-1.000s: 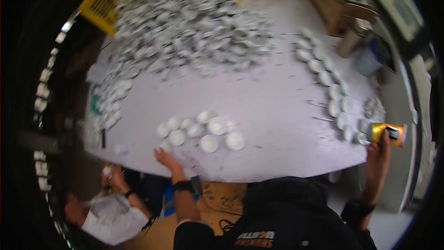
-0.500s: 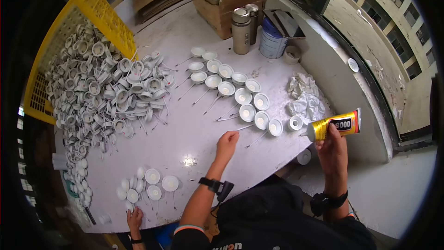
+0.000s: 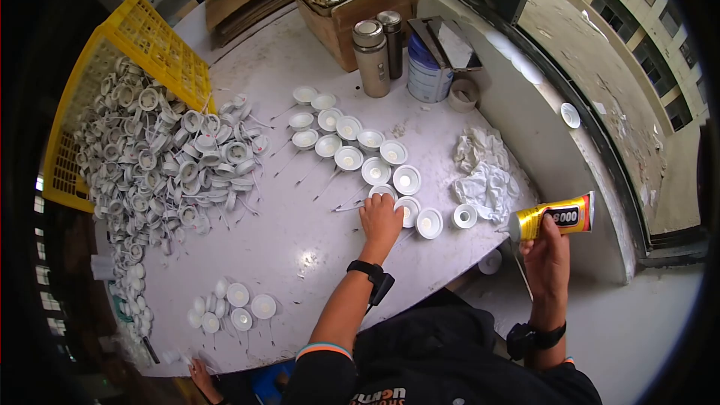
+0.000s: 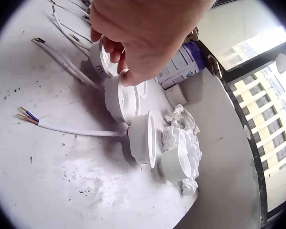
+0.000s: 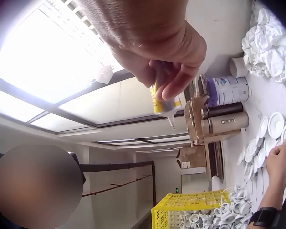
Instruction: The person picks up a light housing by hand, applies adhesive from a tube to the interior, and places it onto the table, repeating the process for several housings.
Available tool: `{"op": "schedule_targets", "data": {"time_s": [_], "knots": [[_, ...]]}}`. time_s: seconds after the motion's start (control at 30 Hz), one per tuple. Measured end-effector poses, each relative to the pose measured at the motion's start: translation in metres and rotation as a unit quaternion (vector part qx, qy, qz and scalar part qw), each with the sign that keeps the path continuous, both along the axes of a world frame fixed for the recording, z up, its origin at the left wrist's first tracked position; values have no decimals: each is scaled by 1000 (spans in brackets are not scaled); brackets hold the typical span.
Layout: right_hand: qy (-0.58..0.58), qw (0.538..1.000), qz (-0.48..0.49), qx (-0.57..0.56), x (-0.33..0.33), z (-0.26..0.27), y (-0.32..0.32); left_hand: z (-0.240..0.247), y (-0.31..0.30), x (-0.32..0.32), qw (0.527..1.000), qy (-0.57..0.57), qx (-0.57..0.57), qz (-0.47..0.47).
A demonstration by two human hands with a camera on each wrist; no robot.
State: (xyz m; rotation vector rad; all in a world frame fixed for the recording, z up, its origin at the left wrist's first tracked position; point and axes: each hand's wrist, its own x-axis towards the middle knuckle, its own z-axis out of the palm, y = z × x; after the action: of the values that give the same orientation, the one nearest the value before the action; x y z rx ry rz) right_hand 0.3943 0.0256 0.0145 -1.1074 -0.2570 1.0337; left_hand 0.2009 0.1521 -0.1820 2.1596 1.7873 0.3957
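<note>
My left hand (image 3: pixel 381 225) reaches over the double row of round white downlights. Its fingers are curled at the rim of one downlight (image 3: pixel 382 191), partly hidden under them. In the left wrist view, the thumb rests at the rim of a neighbouring downlight (image 4: pixel 120 101), and another downlight (image 4: pixel 143 139) with a stripped cable stands beside it. Off the table's right edge, my right hand (image 3: pixel 547 262) grips a yellow glue tube (image 3: pixel 566 216) marked with black lettering. In the right wrist view the tube's narrow nozzle (image 5: pixel 171 121) points down, clear of the downlights.
A yellow crate (image 3: pixel 161 52) spills a large heap of white housings (image 3: pixel 150 157) at left. Several downlights (image 3: pixel 238 295) stand near the front, by another person's hand (image 3: pixel 201 376). Crumpled white wrapping (image 3: pixel 486 184), a flask (image 3: pixel 371 60) and a bucket (image 3: pixel 429 79) line the right side.
The view has swung right since the first frame. My left hand has moved up and right onto a downlight. My right hand still holds the glue tube. The other person's hand has drawn back from the front downlights.
</note>
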Motion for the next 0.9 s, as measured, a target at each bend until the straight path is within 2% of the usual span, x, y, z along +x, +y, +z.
{"op": "schedule_targets", "data": {"time_s": [0.13, 0.33, 0.37, 0.43, 0.47, 0.53, 0.57, 0.63, 0.8, 0.87, 0.9], "knots": [[2, 1000, 3, 4, 3, 1, 4, -12, -3, -3, 1000, -10, 27, -7], [-9, 999, 32, -4, -5, -2, 14, 24, -14, -24, 999, -13, -19, -24], [-11, 999, 46, -2, -8, -2, 16, 32, -18, -33, 1000, -11, -17, -16], [-9, 998, 68, 1, -17, -1, 19, 43, -29, -53, 984, -110, -131, 54], [-10, 997, 75, 2, -22, -2, 23, 40, -34, -64, 984, -108, -128, 64], [-9, 996, 90, 6, -36, -1, 29, 35, -51, -96, 949, -250, -155, 113], [-4, 995, 99, 8, -44, 1, 30, 34, -60, -111, 949, -244, -146, 134], [-11, 994, 110, 15, -61, -1, 33, 32, -78, -133, 848, -451, -208, 186], [-17, 979, 199, 34, -89, -14, 37, 82, -113, -180, 769, -527, -157, 326], [-35, 971, 232, 52, -104, -14, 41, 86, -128, -202, 706, -609, -228, 281], [-31, 969, 238, 63, -111, -17, 42, 90, -135, -211, 696, -614, -207, 309]]}}
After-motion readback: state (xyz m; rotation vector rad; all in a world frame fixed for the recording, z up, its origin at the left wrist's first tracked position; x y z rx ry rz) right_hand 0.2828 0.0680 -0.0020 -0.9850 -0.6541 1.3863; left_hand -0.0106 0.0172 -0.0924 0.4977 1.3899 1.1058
